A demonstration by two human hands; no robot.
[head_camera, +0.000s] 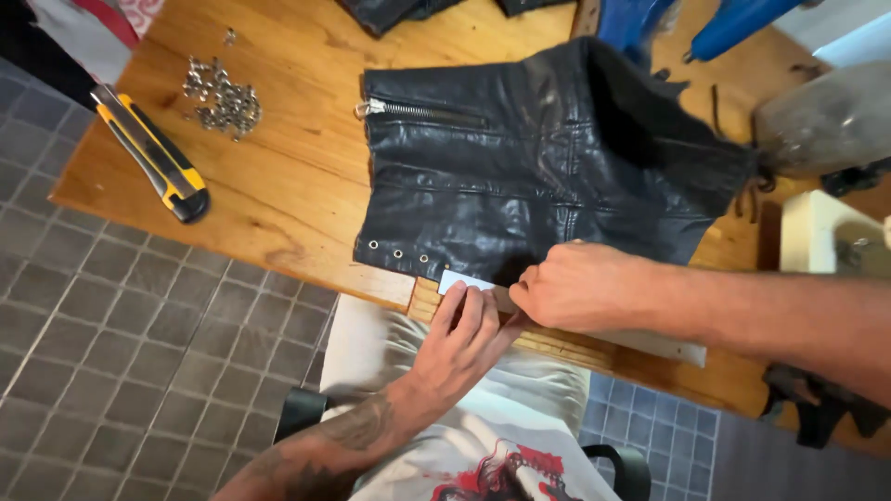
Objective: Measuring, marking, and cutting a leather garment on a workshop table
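A black leather garment [520, 167] with a metal zipper [418, 111] lies on a wooden table [288, 176]. Small metal eyelets [397, 250] run along its near hem. My left hand [464, 339] rests flat at the table's near edge, its fingers on the end of a metal ruler [650, 345] that lies along that edge. My right hand [580, 288] is closed over the hem of the garment, just right of the left hand, pinching the leather and pressing on the ruler.
A yellow and black utility knife [153, 153] lies near the table's left corner, beside a pile of several loose metal eyelets [221, 97]. Blue objects [705, 23] stand at the far right. Grey tiled floor [111, 343] lies below.
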